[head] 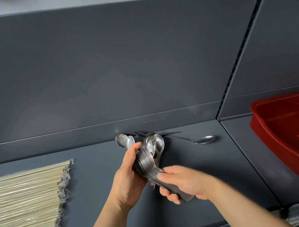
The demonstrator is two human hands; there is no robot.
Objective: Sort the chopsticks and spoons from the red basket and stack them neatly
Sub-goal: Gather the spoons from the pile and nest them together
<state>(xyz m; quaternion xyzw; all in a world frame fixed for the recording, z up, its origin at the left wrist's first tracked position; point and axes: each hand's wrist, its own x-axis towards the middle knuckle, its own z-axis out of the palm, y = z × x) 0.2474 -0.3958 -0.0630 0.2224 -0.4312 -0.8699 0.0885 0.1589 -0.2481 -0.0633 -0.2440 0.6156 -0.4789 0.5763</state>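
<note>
While both hands are wrapped round it, the stack of spoons (147, 163) is held just above the middle of the table (93, 163). It is a tight bundle of nested steel spoons, with the bowls fanned out at its far end and the handles running back toward the near right. The left hand (129, 179) grips the bundle from the left, close behind the bowls, thumb up at the far end and fingers curled underneath. The right hand (185, 184) grips the handle ends, thumb laid across the top of them and fingers curled below.

Two larger bowls (157, 142) stand up just beyond the stack; I cannot tell whether they belong to it or lie on the table behind. To the far left of the stack, a pair of spoons (124, 141) lies against the low ledge at the back of the table. To the far right, a single spoon (205, 139) lies flat with its bowl pointing right and its handle reaching back toward the stack.

Well to the left, a broad layer of pale chopsticks (21, 206) in clear plastic wrappers lies side by side, their ends toward the middle. Well to the right, the red basket (281, 142) sits on the adjoining section, partly cut off by the frame's edge. A dark grey panel (115, 59) rises behind the table
</note>
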